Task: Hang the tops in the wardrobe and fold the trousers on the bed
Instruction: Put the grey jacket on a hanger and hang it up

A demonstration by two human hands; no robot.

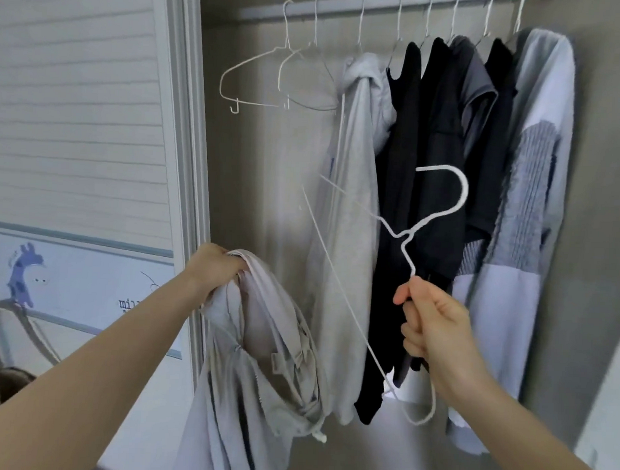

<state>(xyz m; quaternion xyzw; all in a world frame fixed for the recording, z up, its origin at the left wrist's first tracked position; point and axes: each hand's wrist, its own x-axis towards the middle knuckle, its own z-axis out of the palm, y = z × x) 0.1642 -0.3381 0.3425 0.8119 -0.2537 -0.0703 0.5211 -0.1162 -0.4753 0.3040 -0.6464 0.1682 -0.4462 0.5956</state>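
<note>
My left hand (218, 266) grips a bunched pale grey-beige garment (261, 366) by its top edge; the cloth hangs down in front of the wardrobe opening. My right hand (435, 323) holds a white wire hanger (443, 208) by one shoulder wire, hook up and tilted, in front of the hung clothes. The hanger carries nothing. Its lower bar runs diagonally between my two hands.
The wardrobe rail (344, 5) bears two bare wire hangers (272, 78) at the left, then a light grey hoodie (352, 201), black and dark grey tops (431, 151) and a white-and-blue striped shirt (527, 207). A sliding door (87, 121) stands at the left.
</note>
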